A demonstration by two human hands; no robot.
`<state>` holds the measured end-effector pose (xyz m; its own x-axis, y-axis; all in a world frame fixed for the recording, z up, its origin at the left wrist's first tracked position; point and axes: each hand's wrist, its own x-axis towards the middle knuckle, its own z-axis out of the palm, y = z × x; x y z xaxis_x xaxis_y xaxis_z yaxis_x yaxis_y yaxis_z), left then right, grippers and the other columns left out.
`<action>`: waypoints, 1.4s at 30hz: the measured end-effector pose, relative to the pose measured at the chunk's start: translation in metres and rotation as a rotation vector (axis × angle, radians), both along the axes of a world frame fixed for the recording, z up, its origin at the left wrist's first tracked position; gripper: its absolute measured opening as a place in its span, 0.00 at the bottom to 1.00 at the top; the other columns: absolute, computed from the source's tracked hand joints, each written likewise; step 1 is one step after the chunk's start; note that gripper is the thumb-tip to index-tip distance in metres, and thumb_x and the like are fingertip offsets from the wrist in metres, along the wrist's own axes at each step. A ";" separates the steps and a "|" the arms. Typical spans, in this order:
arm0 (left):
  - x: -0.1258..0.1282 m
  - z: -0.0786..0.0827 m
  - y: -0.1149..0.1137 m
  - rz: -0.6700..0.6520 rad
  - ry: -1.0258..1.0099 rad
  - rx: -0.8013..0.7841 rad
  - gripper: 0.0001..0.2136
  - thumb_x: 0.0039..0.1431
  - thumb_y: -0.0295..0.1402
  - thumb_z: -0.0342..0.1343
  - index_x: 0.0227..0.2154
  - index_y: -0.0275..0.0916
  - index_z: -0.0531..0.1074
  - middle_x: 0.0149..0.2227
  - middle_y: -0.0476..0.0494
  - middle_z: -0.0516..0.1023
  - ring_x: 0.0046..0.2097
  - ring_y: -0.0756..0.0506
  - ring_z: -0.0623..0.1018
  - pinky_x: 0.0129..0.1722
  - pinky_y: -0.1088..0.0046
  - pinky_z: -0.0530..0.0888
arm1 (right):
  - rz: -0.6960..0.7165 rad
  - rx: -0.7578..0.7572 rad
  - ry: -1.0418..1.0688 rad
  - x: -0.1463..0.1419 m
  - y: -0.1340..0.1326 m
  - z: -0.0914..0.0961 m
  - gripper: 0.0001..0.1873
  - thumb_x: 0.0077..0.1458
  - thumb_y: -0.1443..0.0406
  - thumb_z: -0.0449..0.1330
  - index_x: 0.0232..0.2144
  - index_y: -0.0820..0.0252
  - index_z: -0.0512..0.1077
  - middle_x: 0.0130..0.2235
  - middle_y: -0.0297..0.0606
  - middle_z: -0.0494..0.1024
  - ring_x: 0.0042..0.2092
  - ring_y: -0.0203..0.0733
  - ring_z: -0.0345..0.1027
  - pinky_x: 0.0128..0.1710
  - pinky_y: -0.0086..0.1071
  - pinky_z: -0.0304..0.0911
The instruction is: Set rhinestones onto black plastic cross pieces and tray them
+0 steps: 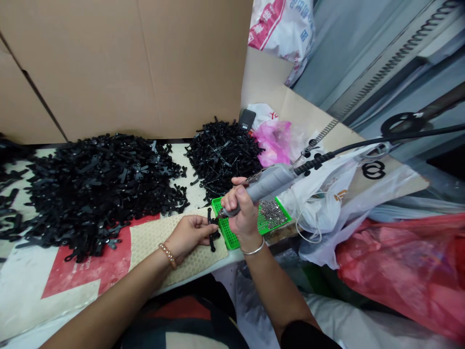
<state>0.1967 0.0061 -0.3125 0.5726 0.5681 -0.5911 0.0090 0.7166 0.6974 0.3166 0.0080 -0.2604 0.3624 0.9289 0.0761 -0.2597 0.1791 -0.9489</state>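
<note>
One black plastic part (212,241), at the right end of a beige textured mat (150,247), beside a green tray (231,241). One left hand (191,235), beaded bracelet (167,255) at the wrist, thumb and fingers pinching the part. One right hand (242,209), silver bangle (254,247) at the wrist, fingers closed around a grey power screwdriver (272,182), its tip pointed down-left at the part; contact cannot be told. One black cable (352,145), running from the screwdriver's rear end. Small metal screws (271,213), loose in the tray's right portion. Black parts in two heaps behind: larger heap (101,186), left; smaller heap (225,155), behind the tray. One pink bag (274,143), right of the smaller heap.
</note>
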 end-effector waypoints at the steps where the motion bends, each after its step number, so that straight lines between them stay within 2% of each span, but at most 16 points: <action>1: 0.000 0.000 0.000 -0.001 -0.003 0.004 0.20 0.35 0.39 0.68 0.23 0.30 0.65 0.22 0.53 0.66 0.25 0.56 0.66 0.26 0.80 0.71 | 0.000 0.000 0.000 0.000 0.000 0.000 0.24 0.49 0.53 0.60 0.39 0.62 0.57 0.19 0.24 0.52 0.19 0.22 0.50 0.22 0.21 0.53; 19: 0.000 0.000 0.000 0.013 -0.009 0.009 0.21 0.33 0.41 0.69 0.23 0.31 0.66 0.23 0.51 0.67 0.26 0.55 0.68 0.27 0.79 0.72 | 0.008 -0.047 -0.028 -0.002 -0.002 -0.001 0.26 0.48 0.51 0.59 0.38 0.61 0.55 0.19 0.25 0.52 0.19 0.22 0.49 0.21 0.22 0.53; 29: 0.000 -0.002 -0.001 0.006 -0.012 0.021 0.21 0.34 0.41 0.69 0.23 0.31 0.66 0.23 0.51 0.67 0.26 0.55 0.68 0.27 0.78 0.72 | -0.007 -0.004 -0.020 -0.001 -0.002 0.000 0.25 0.48 0.52 0.60 0.39 0.61 0.55 0.19 0.24 0.52 0.19 0.23 0.50 0.22 0.22 0.53; 42: -0.001 0.002 -0.001 0.016 -0.006 0.012 0.21 0.33 0.41 0.69 0.23 0.32 0.66 0.23 0.51 0.67 0.26 0.55 0.68 0.27 0.78 0.71 | 0.012 -0.023 -0.033 -0.002 -0.001 -0.001 0.24 0.49 0.52 0.60 0.38 0.61 0.56 0.18 0.25 0.52 0.19 0.23 0.50 0.22 0.21 0.53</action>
